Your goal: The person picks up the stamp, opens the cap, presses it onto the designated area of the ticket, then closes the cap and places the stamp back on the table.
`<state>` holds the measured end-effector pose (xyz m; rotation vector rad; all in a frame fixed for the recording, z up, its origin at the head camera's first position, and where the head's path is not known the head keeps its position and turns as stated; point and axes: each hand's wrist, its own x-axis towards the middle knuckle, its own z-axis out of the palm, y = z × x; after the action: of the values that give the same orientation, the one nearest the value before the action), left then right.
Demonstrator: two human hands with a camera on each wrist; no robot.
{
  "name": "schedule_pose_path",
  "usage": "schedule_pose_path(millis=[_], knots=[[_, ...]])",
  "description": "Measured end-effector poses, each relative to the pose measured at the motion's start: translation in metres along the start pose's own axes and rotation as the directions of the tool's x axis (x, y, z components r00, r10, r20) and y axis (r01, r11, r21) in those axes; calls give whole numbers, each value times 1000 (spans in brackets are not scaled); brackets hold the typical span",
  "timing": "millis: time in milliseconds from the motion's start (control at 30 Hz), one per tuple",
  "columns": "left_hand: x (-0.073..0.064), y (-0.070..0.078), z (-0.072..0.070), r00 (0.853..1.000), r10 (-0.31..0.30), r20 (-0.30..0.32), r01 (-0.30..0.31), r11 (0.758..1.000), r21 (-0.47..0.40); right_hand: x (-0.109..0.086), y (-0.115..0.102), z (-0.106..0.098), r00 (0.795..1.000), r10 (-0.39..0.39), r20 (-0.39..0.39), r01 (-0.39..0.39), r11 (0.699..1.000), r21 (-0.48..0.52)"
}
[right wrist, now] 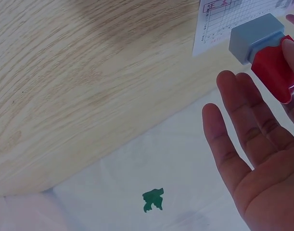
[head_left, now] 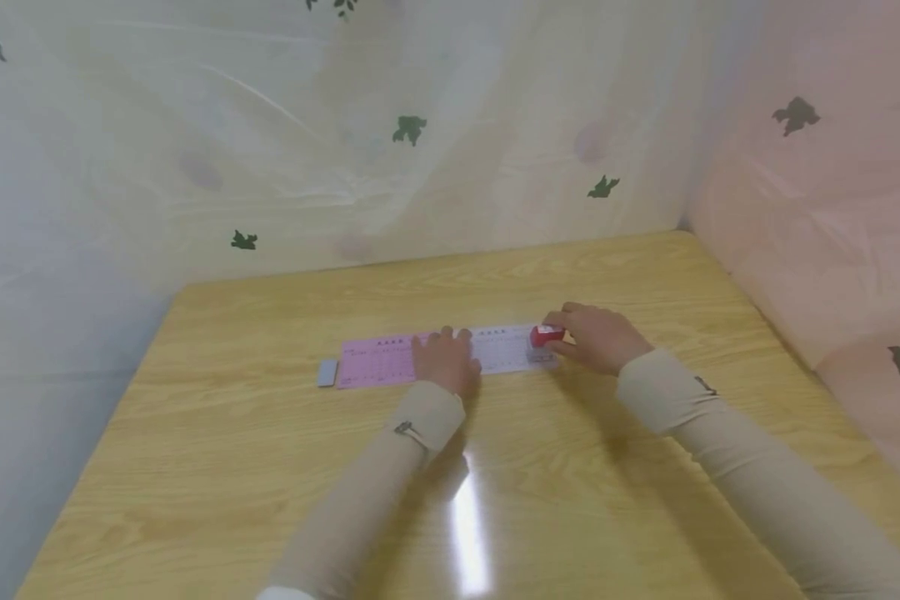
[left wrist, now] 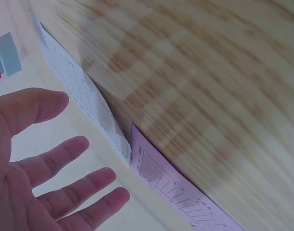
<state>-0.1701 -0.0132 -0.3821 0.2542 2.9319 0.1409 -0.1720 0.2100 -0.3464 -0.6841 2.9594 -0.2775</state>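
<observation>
Red on its handle and blue-grey at its base, a hand stamp [head_left: 546, 336] sits in the right grip [head_left: 598, 338], pinched between thumb and finger, while the other fingers of that hand extend past it, apart from the stamp. The base points down from the right grip, over the outer end of a white printed form [head_left: 499, 354]; whether it touches the paper I cannot tell. That form runs from beneath the stamp towards the left grip, and a red boxed mark [right wrist: 217, 6] shows on it beside the printed grid, near the stamp.

The left grip [head_left: 444, 363] is released: its fingers are spread and nearly straight, with nothing held. It lies across the place where the white form meets a pink printed form [head_left: 375, 365], covering the pink one's inner end. How firmly its fingertips press, if at all, cannot be told. From the left grip the pink form stretches away to the left, and just beyond its far end lies a small grey rectangular block [head_left: 327, 373].

Under both grips spreads a wood-grain bench [head_left: 255, 467], with a bright streak of reflected light [head_left: 469, 525] on the near side, between the two beige sleeves [head_left: 765, 475]. Beyond the grips hangs a pale cloth [head_left: 285, 142] with dark green bird-like shapes [head_left: 409, 129]; to the right of the right grip, the cloth [head_left: 855, 217] is pinkish.
</observation>
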Motion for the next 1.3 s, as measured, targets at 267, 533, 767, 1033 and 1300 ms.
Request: schedule_pose_path(millis=[267, 533, 767, 1033, 1300], knots=[[1, -5, 1, 1000, -19, 0, 19, 1000, -10, 6, -3, 3, 999, -48, -17, 48, 999, 15], [-4, -10, -3, 999, -29, -40, 28, 999, -29, 9, -7, 5, 999, -35, 15, 35, 999, 16], [-5, -13, -5, 999, -37, -39, 35, 998, -47, 13, -12, 6, 999, -24, 44, 23, 999, 26], [-6, -16, -4, 996, -58, -70, 56, 998, -41, 19, -15, 6, 997, -19, 68, 18, 1000, 20], [-6, -23, -3, 994, -89, -67, 86, 995, -49, 24, -15, 8, 996, -25, 85, 24, 1000, 15]])
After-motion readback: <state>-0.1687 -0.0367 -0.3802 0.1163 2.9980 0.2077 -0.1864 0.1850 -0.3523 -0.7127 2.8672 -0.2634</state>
